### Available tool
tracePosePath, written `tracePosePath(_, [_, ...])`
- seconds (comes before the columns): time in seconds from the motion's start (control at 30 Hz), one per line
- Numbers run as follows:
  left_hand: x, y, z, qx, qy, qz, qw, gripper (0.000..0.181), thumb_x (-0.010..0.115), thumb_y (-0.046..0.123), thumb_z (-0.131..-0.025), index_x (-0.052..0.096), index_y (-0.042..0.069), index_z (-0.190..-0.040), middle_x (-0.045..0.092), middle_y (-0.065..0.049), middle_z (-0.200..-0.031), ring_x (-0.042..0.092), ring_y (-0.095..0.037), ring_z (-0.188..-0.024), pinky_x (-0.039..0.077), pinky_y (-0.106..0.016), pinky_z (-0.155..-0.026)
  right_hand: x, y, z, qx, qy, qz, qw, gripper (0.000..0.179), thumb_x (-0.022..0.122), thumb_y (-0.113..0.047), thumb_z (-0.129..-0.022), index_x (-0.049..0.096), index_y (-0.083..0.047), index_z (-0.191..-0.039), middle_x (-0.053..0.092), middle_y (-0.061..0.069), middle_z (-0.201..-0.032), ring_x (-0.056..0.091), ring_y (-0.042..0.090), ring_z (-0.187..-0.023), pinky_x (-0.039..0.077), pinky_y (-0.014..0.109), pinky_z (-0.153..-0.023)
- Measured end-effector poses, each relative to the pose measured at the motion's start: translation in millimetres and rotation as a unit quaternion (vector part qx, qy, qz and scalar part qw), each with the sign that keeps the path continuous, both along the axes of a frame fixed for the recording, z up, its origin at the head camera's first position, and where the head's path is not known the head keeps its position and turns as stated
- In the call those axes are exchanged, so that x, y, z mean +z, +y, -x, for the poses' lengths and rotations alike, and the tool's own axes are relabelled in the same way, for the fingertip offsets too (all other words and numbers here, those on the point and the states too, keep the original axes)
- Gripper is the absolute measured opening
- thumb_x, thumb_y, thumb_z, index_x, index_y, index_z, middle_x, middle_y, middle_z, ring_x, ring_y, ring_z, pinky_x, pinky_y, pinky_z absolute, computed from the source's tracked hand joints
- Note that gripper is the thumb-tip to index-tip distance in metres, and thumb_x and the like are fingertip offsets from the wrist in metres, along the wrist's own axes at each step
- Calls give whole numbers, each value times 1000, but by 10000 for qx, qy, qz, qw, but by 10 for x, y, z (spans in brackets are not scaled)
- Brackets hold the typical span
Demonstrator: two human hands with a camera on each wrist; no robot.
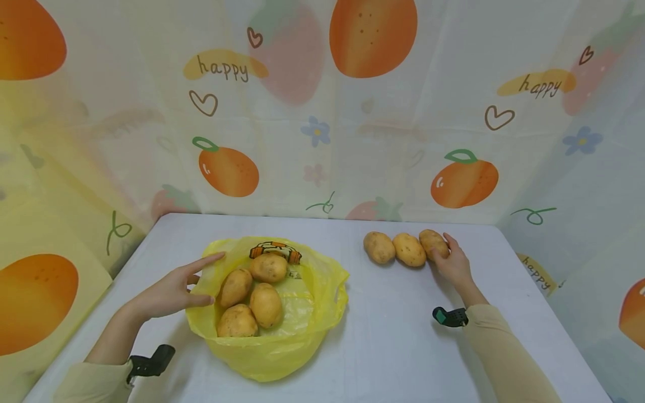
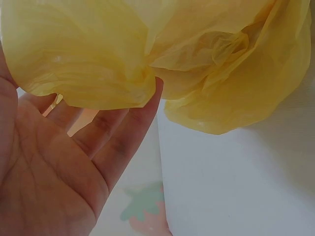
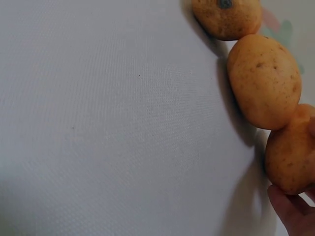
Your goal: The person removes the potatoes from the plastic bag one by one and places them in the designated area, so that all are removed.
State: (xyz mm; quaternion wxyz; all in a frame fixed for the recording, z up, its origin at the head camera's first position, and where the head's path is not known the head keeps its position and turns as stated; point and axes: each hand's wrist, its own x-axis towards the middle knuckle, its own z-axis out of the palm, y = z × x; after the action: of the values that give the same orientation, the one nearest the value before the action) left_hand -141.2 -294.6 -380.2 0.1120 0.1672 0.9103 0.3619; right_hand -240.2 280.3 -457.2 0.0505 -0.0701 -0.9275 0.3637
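My left hand point(image 1: 166, 291) is at the left rim of a yellow plastic bag point(image 1: 272, 358), thumb and forefinger spread apart along it. In the left wrist view, the bag's thin film point(image 2: 83, 73) covers the ends of some straight fingers point(image 2: 130, 132). Inside the wide mouth lie several potatoes point(image 1: 266, 305). At the back right, my right hand point(image 1: 455, 266) holds the rightmost potato point(image 1: 433, 243) of a row of three, thumb and fingers on its sides. Beside it sit the middle potato point(image 3: 264, 81) and the leftmost potato point(image 1: 379, 247), close together in a line.
A white-covered table point(image 1: 388, 336) carries everything. Behind it hangs a curtain point(image 1: 353, 162) printed with fruit, hearts and flowers, which also runs down both sides. Each wrist wears a black strapped device, one by the left sleeve point(image 1: 96, 383), one by the right sleeve point(image 1: 504, 352).
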Motion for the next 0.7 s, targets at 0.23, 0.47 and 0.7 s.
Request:
tracePosePath(0.23, [2, -3, 1, 4, 18, 23, 10000, 81, 73, 26, -78, 29, 24, -145, 30, -19, -146, 44, -53, -112, 37, -65, -86, -28, 27, 11, -108, 187, 84, 9997, 64, 53, -17, -89, 23, 4, -142, 35, 33, -133, 35, 46, -122, 28, 55, -102])
tracePosePath(0.47, [-6, -7, 0, 19, 21, 49, 10000, 80, 73, 27, -78, 29, 24, -145, 32, -18, -144, 47, -49, -111, 39, -62, -86, -70, 32, 12, -79, 472, 9, 9989, 65, 58, -13, -85, 27, 6, -139, 36, 34, -129, 35, 46, -120, 27, 55, -101])
tracePosePath(0.7, [12, 11, -12, -13, 56, 43, 10000, 80, 72, 26, -78, 29, 22, -145, 32, -19, -144, 46, -52, -110, 37, -64, -86, -87, 29, 8, -61, 479, 48, 9988, 65, 58, -16, -86, 29, 6, -139, 35, 34, -131, 33, 47, -122, 26, 56, -102])
